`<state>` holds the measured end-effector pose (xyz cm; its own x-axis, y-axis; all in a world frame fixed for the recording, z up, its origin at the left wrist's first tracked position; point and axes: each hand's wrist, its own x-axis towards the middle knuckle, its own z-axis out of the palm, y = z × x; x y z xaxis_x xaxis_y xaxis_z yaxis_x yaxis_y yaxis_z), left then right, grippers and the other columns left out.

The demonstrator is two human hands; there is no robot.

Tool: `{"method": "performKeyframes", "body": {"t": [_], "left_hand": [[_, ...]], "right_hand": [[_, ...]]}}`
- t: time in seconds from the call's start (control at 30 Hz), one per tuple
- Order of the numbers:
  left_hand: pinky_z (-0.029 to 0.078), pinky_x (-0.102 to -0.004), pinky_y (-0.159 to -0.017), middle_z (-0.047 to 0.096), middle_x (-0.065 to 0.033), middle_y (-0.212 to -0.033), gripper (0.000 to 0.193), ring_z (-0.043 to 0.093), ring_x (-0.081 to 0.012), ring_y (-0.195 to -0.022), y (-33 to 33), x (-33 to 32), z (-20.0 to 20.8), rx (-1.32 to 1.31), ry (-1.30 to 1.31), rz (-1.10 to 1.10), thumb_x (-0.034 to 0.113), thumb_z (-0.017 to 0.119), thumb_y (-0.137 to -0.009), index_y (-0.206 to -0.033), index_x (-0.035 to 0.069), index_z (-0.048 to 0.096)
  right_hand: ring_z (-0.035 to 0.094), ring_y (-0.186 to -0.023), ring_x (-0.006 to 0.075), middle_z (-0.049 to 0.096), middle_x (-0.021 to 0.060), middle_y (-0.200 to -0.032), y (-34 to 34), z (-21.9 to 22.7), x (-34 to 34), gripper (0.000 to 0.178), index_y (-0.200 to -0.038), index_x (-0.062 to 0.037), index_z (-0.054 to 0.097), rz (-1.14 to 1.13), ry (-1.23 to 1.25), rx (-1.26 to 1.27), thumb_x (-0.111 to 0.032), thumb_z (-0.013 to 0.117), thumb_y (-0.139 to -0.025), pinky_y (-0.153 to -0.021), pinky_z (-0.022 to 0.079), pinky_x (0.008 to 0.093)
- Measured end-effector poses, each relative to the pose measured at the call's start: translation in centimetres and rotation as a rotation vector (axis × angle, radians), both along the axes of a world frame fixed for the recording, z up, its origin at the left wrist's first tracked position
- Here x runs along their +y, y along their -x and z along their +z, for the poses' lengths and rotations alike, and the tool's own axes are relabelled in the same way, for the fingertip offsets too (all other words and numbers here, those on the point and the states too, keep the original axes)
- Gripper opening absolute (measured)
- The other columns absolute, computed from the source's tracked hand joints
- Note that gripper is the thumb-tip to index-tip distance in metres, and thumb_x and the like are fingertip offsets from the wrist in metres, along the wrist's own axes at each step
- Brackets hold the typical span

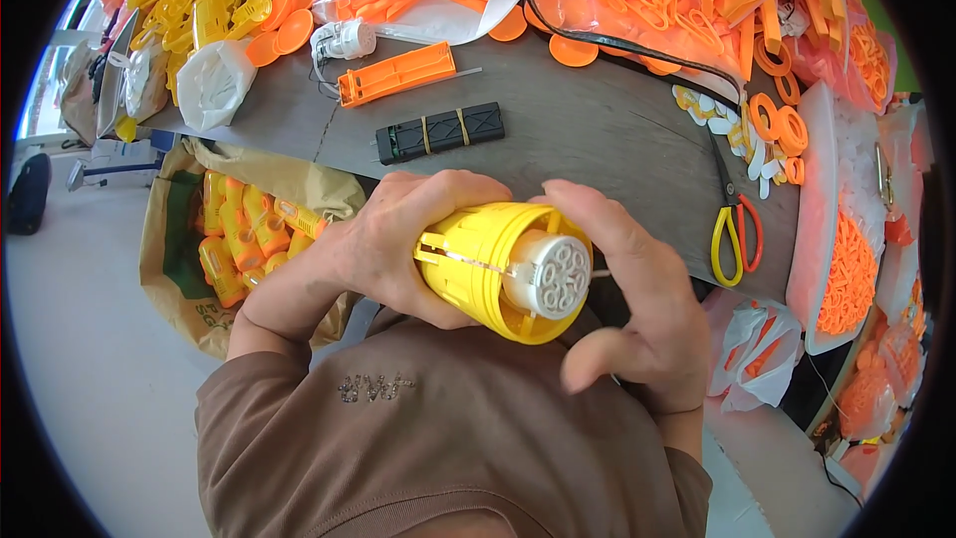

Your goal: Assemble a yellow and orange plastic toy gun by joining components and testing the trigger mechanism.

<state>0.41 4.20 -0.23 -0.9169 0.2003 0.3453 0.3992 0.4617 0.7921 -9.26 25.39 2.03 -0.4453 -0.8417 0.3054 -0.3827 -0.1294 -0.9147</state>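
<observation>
- Head view: left hand (398,239) gripping yellow housing (458,274), fingers wrapped round its body. Housing is up in front of the brown shirt (458,438), near edge of the worktop (597,144) just beyond; open end tilted to the right.
- White round insert (560,277) sits inside the open end, holes in its face.
- Right hand (637,289) around the open end, forefinger and thumb spread apart, not closed on the housing. Rim contact: can't tell.
- Risk, my guess: insert could slide out if loose, since the mouth tips sideways and nothing visibly covers it.
- Risk: housing could twist or drop if the left grip slackens; the right doesn't look like it's bearing weight.
- Worktop: grey, crowded at the far side. Black case (440,133) with two bands, orange shell (398,75), scissors (737,239) with one yellow and one red handle, heap of yellow parts (204,5), orange discs (575,50).
- Right side: clear tub (815,149) with small orange pieces.
- Room: paper bag (179,314) of yellow-orange units (239,229) at left, pale floor (90,369) below.
</observation>
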Motion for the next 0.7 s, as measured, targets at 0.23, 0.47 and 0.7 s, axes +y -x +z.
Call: {"method": "performKeyframes", "body": {"t": [0.23,0.47,0.7], "left_hand": [[0.053,-0.0336,-0.066,0.064,-0.0129,-0.096,0.071,0.066,-0.0287,-0.079,0.2,0.2,0.4,-0.032,0.027,-0.060,0.022,0.085,-0.054,-0.112,0.001,0.050],[0.054,-0.0325,-0.065,0.065,-0.0120,-0.095,0.072,0.067,-0.0276,-0.076,-0.1,0.2,-0.4,-0.147,-0.050,-0.087,0.022,0.084,-0.053,-0.112,0.001,0.050],[0.052,-0.0331,-0.065,0.065,-0.0114,-0.087,0.071,0.066,-0.0255,-0.074,0.2,0.4,-0.8,-0.138,-0.109,-0.096,0.024,0.087,-0.051,-0.108,0.000,0.052]], "right_hand": [[0.063,-0.087,0.0275,0.061,0.0170,-0.098,0.2,0.3,-0.1,0.072,-0.120,0.0040,0.051,0.001,-0.096,0.065,-0.049,0.068,-0.075,-0.077,0.048,0.0319],[0.063,-0.084,0.0252,0.061,0.0155,-0.097,0.1,-0.9,0.0,0.073,-0.119,0.0036,0.051,-0.001,-0.043,0.016,-0.050,0.070,-0.073,-0.075,0.048,0.0303],[0.062,-0.084,0.0232,0.061,0.0144,-0.097,-0.2,-0.9,0.3,0.074,-0.119,0.0026,0.052,-0.035,-0.046,-0.085,-0.052,0.070,-0.073,-0.075,0.047,0.0287]]}}
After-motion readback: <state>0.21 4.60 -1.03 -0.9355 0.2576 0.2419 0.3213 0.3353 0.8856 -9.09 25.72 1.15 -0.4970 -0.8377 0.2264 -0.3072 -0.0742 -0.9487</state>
